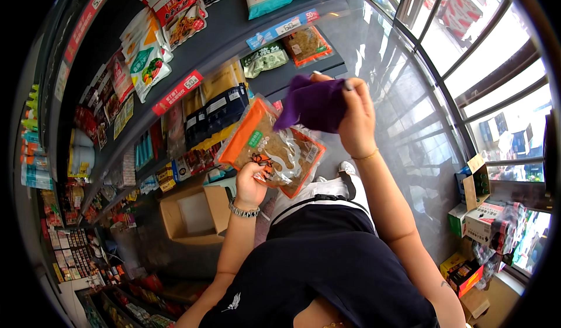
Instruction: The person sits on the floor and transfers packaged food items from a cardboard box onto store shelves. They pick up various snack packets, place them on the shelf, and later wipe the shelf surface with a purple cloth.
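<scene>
My left hand grips the lower edge of a clear plastic food packet with an orange border and brown contents. The packet is tilted in front of my waist, its surface shiny and creased. In my right hand is a bunched purple cloth, pinched between thumb and fingers. The cloth hangs just above the packet's upper right part; whether the two touch I cannot tell. On the shelf beyond lie a similar orange-edged packet and a green-and-white packet.
Grey shelving with price strips curves along the left, holding seasoning pouches and dark blue packs. An open cardboard box sits on the floor at the left. Cartons are stacked by the windows at the right.
</scene>
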The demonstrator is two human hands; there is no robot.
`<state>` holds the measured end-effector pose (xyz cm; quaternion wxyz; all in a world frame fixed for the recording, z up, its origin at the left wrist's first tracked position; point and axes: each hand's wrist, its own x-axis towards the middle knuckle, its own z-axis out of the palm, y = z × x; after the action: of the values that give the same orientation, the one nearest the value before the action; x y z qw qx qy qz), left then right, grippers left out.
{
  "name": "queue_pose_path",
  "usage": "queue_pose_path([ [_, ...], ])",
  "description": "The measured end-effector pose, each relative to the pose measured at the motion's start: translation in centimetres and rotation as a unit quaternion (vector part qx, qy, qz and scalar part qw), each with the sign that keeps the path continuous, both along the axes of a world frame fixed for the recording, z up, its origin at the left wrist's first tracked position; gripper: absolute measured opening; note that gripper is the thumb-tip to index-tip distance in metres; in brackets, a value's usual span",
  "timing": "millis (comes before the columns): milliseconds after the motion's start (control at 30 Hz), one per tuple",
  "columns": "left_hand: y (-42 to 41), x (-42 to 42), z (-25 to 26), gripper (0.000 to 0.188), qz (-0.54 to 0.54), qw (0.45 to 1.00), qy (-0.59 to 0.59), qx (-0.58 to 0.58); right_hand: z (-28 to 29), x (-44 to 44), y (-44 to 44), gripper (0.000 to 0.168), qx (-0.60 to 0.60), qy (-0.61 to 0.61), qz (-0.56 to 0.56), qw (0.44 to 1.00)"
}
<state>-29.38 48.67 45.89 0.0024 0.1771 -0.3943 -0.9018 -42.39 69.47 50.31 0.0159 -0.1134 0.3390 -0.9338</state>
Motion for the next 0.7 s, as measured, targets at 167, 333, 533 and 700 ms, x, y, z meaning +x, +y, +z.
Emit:
queue_pose_path([
  [167, 0.0, -0.4, 0.8, 0.049, -0.024, 0.999, 0.032, 0.019, 3.0, 1.0, 1.3, 0.042, -0.096, -0.053, 0.047, 0.993],
  [333, 1.1, -0.9, 1.3, 0.043, -0.025, 0.998, 0.037, 0.043, 3.6, 3.5, -1.1, 0.041, -0.040, 0.001, 0.168, 0.985],
  [533, 2.5, -0.7, 1.1, 0.049, -0.059, 0.981, 0.165, 0.088, 0.1, 7.2, -6.1, 0.044, 0.585, 0.451, -0.070, 0.670],
  [700, 1.6, -0.2, 1.3, 0.047, -0.032, 0.997, 0.072, 0.005, -1.8, 5.9, -5.9, 0.046, 0.596, 0.433, -0.112, 0.667],
])
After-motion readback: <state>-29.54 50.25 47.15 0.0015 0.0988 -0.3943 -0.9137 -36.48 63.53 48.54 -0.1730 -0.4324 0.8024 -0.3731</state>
